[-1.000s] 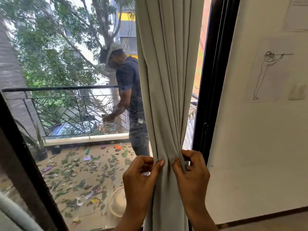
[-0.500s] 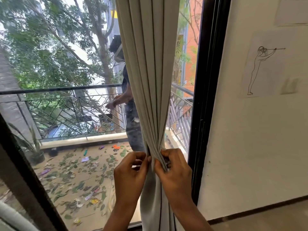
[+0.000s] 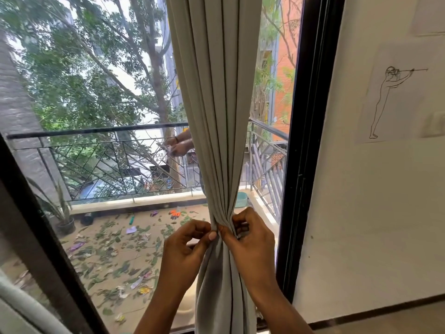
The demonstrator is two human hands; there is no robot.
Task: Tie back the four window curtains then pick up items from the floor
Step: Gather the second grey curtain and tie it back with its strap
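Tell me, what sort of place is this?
Probably a room in an upstairs flat: a grey curtain hangs at a glass door, a railed balcony lies outside, and a line drawing is on the wall.

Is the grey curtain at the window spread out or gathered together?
Gathered. The curtain narrows to a tight bunch where the left hand and the right hand pinch it.
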